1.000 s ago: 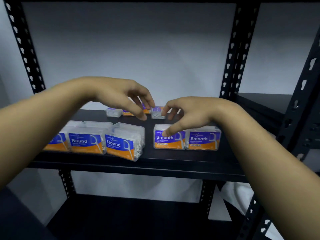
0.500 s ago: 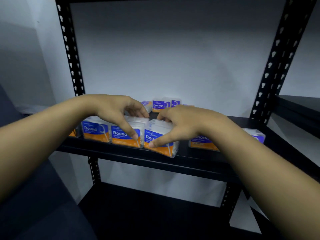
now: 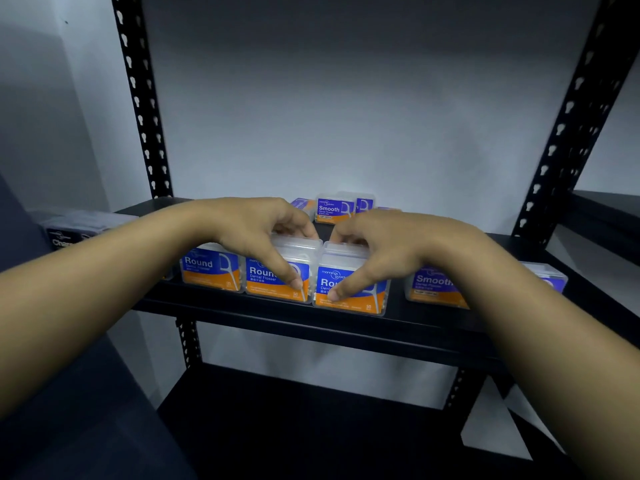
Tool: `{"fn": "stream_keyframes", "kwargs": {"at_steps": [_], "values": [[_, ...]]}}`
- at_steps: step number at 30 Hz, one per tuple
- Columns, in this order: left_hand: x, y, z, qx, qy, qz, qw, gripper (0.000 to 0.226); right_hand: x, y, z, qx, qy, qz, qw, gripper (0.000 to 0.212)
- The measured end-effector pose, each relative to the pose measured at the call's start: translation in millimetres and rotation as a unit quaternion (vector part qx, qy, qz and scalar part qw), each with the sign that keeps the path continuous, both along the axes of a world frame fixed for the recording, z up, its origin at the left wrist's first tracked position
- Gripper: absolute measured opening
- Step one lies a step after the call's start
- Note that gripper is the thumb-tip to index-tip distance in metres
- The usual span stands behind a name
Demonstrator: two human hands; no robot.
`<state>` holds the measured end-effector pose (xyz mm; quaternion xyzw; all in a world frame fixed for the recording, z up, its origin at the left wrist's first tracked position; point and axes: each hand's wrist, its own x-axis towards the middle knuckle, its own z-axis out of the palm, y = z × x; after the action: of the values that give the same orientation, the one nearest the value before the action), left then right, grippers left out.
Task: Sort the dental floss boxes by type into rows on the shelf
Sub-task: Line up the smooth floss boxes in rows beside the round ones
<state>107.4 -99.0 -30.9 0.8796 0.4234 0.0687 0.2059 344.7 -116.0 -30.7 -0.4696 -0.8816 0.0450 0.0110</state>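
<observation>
Presumably light and stiff, each clear plastic Round floss box (image 3: pixel 349 289) pinches best front-to-back. My left hand (image 3: pixel 256 230) grips the middle Round box (image 3: pixel 273 277), my right hand (image 3: pixel 391 247) the end one, both at the black metal shelf's (image 3: pixel 311 327) front edge; smooth walls may slip.

A pale wall (image 3: pixel 346 116) stands behind the rack. Two black perforated uprights (image 3: pixel 138 98) rise at the rear corners, one at the left and one at the right (image 3: pixel 575 109). A lower black tier (image 3: pixel 311 427) lies beneath. A dark box (image 3: pixel 69 230), its label partly legible, sits beyond the left edge.
</observation>
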Motion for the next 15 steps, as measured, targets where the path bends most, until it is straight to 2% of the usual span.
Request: {"fn": "stream_keyframes", "kwargs": {"at_steps": [7, 10, 13, 15], "values": [[0, 7, 7, -0.001, 0.038, -0.027, 0.999, 0.065, 1, 0, 15, -0.064, 0.019, -0.015, 0.998, 0.074], [-3, 9, 28, 0.004, -0.002, -0.032, 0.999, 0.067, 7, 5, 40, -0.050, 0.053, -0.036, 0.997, 0.086], [-6, 23, 52, 0.023, -0.045, -0.011, 0.999, 0.049, 13, 23, 63, -0.015, 0.057, -0.063, 0.996, 0.078], [-8, 37, 60, 0.054, -0.036, 0.037, 0.997, 0.050, 15, 40, 73, 0.013, 0.045, -0.085, 0.995, 0.066]]}}
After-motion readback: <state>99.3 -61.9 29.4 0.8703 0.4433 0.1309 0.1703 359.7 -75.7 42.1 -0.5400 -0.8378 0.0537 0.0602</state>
